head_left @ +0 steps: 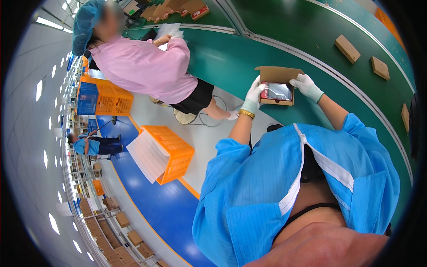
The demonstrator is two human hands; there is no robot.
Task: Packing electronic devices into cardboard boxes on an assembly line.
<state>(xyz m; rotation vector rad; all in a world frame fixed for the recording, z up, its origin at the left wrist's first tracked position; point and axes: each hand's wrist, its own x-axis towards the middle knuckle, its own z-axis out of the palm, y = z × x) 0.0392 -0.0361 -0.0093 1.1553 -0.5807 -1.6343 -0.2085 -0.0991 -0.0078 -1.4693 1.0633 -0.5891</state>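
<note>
A small brown cardboard box (275, 102) is in front of me at the green bench, its lid (278, 73) standing up along the far side. Inside lies a dark, shiny flat item (280, 91) that looks wrapped in clear plastic, with something red (265, 91) at its left. My left hand (254, 95), in a white glove, grips the left side of the box, thumb toward its contents. Also gloved, my right hand (307, 86) pinches the right end of the raised lid. The undersides of both hands are partly hidden.
The green bench (213, 58) runs along a dark green belt (293, 26) carrying small closed boxes (347, 49). A co-worker in pink (147, 66) handles clear plastic bags (171, 31) at the left. Orange crates (180, 158) stand on the floor behind; another person (86, 146) is farther off.
</note>
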